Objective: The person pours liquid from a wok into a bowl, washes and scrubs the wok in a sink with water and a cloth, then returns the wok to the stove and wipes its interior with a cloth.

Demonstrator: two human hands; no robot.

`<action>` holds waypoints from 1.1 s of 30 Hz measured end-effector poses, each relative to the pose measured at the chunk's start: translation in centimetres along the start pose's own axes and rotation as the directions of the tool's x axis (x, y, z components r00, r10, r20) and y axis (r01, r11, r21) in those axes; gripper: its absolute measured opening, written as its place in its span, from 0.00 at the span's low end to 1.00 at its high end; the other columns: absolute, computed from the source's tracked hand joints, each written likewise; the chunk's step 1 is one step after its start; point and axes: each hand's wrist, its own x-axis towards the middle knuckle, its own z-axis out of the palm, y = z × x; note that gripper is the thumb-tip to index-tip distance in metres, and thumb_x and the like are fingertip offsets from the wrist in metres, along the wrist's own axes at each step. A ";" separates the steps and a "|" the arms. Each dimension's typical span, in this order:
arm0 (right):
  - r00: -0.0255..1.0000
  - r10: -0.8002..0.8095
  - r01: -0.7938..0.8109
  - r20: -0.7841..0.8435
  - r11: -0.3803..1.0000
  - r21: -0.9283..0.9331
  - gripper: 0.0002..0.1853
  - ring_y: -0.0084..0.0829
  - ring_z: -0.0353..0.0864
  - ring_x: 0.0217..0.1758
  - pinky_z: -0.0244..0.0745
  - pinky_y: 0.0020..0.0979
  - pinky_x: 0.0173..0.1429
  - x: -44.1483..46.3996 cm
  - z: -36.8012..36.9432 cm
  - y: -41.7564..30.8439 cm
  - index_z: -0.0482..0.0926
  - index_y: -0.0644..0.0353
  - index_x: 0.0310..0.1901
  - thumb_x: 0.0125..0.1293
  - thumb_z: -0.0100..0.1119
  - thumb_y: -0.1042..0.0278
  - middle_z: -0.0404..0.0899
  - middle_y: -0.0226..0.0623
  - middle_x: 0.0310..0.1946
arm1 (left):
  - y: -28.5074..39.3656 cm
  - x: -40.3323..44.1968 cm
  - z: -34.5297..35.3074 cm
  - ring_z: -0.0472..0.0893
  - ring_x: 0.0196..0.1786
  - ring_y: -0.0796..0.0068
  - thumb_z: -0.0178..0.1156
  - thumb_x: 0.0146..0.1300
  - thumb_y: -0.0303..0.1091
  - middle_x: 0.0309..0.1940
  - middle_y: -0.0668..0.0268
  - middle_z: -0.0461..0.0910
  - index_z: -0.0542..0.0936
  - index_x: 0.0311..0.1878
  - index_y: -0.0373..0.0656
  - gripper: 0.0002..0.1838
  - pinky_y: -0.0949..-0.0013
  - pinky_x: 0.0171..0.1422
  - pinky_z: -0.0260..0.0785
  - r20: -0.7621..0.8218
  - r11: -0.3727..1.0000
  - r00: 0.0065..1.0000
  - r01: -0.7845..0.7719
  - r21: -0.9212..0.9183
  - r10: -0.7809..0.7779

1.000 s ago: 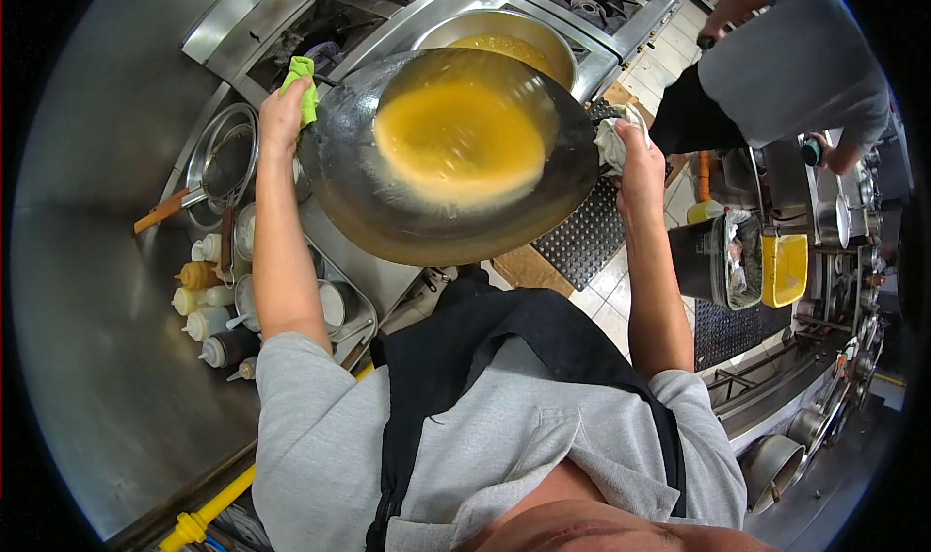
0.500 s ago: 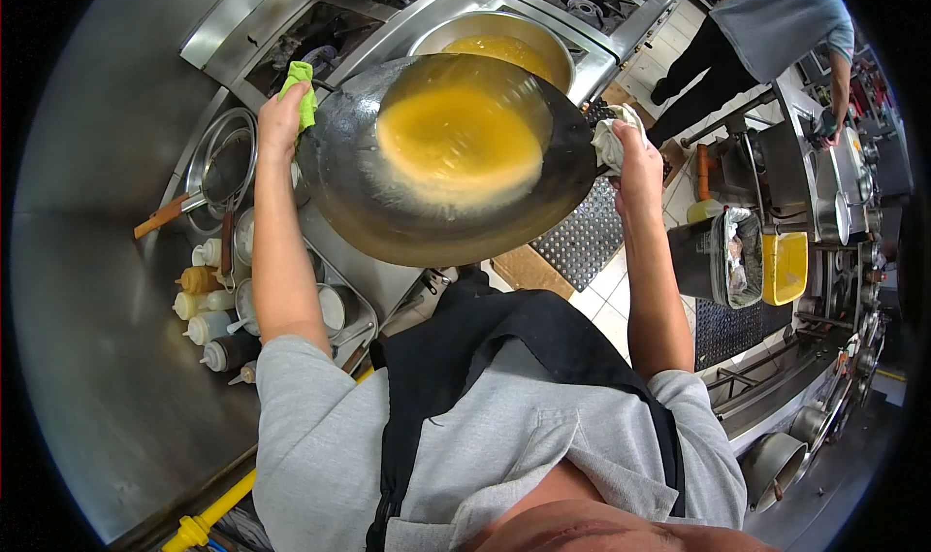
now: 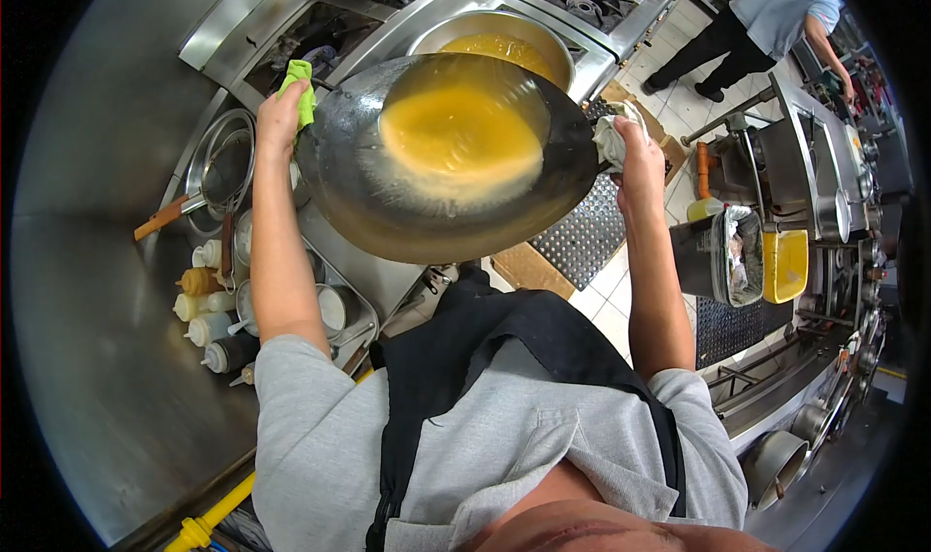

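A large dark wok (image 3: 417, 237) hangs in the air between my two hands, tilted away from me. Yellow liquid (image 3: 461, 130), blurred and foamy at its near edge, lies in it. On the left side, my left hand (image 3: 279, 120) is closed around a bright green cloth (image 3: 304, 81) at the wok's handle. My right hand (image 3: 640, 169) grips the opposite handle through a white cloth (image 3: 611, 146). Just beyond the wok's far rim sits a wide metal bowl (image 3: 561, 49) with more yellow liquid in it.
Stove burners (image 3: 587, 7) line the back. Strainers (image 3: 225, 169) and squeeze bottles (image 3: 199, 305) stand to my left. On the right are a lined bin (image 3: 700, 261), a yellow tub (image 3: 787, 266) and a rubber floor mat (image 3: 582, 232). Another person (image 3: 781, 18) stands at the upper right.
The wok has risen very slightly at its near edge; my hands keep their hold. The other person has stepped farther away, toward the upper right, and lowered an arm differently.
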 end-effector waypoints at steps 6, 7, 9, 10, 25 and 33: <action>1.000 0.023 -0.023 -0.020 0.999 0.030 0.13 0.22 0.80 0.32 0.72 0.26 0.39 -0.2 0.3 -0.4 0.83 0.65 0.42 0.64 0.62 0.63 0.83 0.33 0.32 | 0.0 0.2 0.0 0.78 0.29 0.79 0.66 0.61 0.44 0.29 0.70 0.82 0.84 0.39 0.37 0.17 0.74 0.35 0.68 0.005 1.000 1.000 -0.004 0.006 0.004; 1.000 0.024 -0.023 -0.018 0.999 0.034 0.13 0.22 0.80 0.32 0.72 0.25 0.39 -0.3 0.4 -0.5 0.83 0.65 0.42 0.64 0.62 0.63 0.83 0.33 0.32 | 0.0 0.2 0.0 0.78 0.29 0.80 0.66 0.61 0.44 0.29 0.70 0.82 0.84 0.39 0.37 0.17 0.74 0.35 0.68 0.005 1.000 1.000 -0.011 0.017 0.011; 1.000 0.023 -0.022 -0.018 0.999 0.039 0.13 0.22 0.80 0.32 0.72 0.25 0.39 -0.4 0.5 -0.6 0.83 0.65 0.42 0.64 0.62 0.62 0.84 0.33 0.32 | -0.1 0.3 0.0 0.78 0.29 0.80 0.66 0.61 0.44 0.29 0.70 0.82 0.84 0.39 0.37 0.17 0.74 0.35 0.67 0.006 1.000 1.000 -0.013 0.013 0.013; 1.000 0.022 -0.021 -0.019 0.999 0.045 0.13 0.22 0.80 0.32 0.72 0.25 0.39 -0.4 0.5 -0.6 0.83 0.65 0.42 0.64 0.62 0.62 0.84 0.33 0.32 | -0.1 0.4 0.0 0.78 0.29 0.80 0.67 0.61 0.44 0.29 0.70 0.82 0.84 0.39 0.37 0.17 0.74 0.35 0.67 0.006 1.000 1.000 -0.015 0.009 0.015; 0.999 0.038 -0.038 -0.011 0.998 0.046 0.16 0.22 0.79 0.30 0.70 0.25 0.36 -0.2 0.5 -1.0 0.83 0.66 0.42 0.64 0.62 0.59 0.84 0.33 0.33 | 0.2 0.5 0.2 0.80 0.29 0.78 0.67 0.59 0.44 0.30 0.68 0.83 0.84 0.40 0.36 0.18 0.73 0.35 0.69 -0.005 0.999 1.000 0.008 0.034 -0.007; 0.998 0.047 -0.046 -0.030 0.999 0.030 0.16 0.22 0.79 0.29 0.70 0.25 0.34 -0.1 0.3 -0.9 0.84 0.66 0.42 0.64 0.61 0.59 0.83 0.33 0.32 | 0.3 0.9 0.1 0.80 0.30 0.79 0.66 0.60 0.45 0.31 0.68 0.83 0.85 0.41 0.35 0.19 0.73 0.36 0.69 0.024 0.999 1.000 0.019 0.042 -0.020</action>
